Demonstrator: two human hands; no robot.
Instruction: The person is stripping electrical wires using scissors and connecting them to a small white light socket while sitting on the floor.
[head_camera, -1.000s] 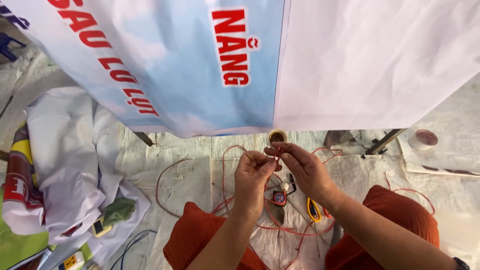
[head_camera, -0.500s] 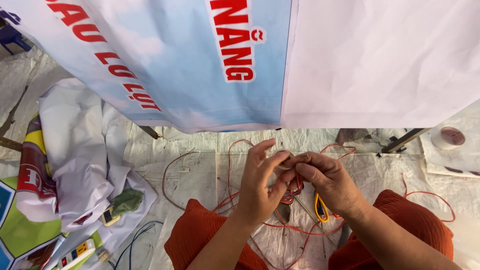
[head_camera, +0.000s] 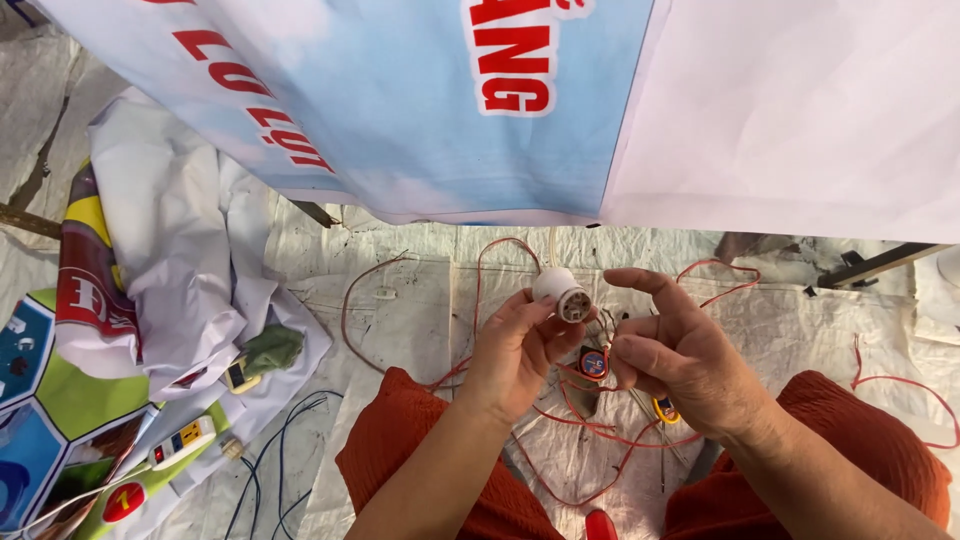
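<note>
While pinched: socket atop left fingertips.

Above my lap hangs a blue and white banner with red lettering, and a plain white sheet beside it. At the left edge of the ground tarp lies crumpled white printed fabric, a green rag on it. Near the lower left corner sit a white power strip and thin blue wires.
</note>
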